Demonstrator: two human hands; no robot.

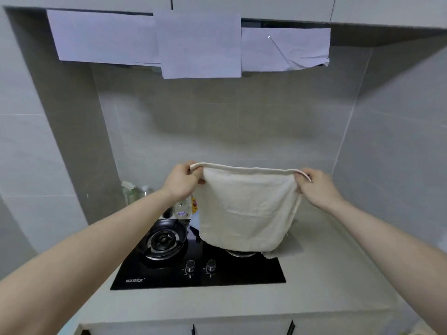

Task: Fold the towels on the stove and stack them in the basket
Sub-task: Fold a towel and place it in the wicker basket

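Counter front: a pale worktop (326, 293) runs across the bottom of the view, with cabinet door edges just below it.
Left forearm: enters from the lower left corner and reaches up and forward over the stove, bare, nearly straight.
Right forearm: enters from the lower right edge and angles up and inward, also bare and extended.
Stove (169, 276): a black glass hob set into the worktop; the left burner (161, 240) is uncovered, and two knobs (200, 265) sit side by side at the front centre.
Second cloth: a pale corner (271, 255) shows on the right burner, under the hanging towel's lower edge.
Towel (246, 209): cream, held up in the air above the right half of the stove, hanging flat from its top edge, lower hem near the right burner.
Left hand (182, 181): back towards the camera, fingers curled, pinching the towel's top left corner.
Right hand (316, 187): at the same height, fingers curled, pinching the top right corner; the edge is stretched taut between both hands.
Behind the stove: bottles (135, 191) stand by the left wall.
Hood: white paper sheets (198, 44) cover its front.
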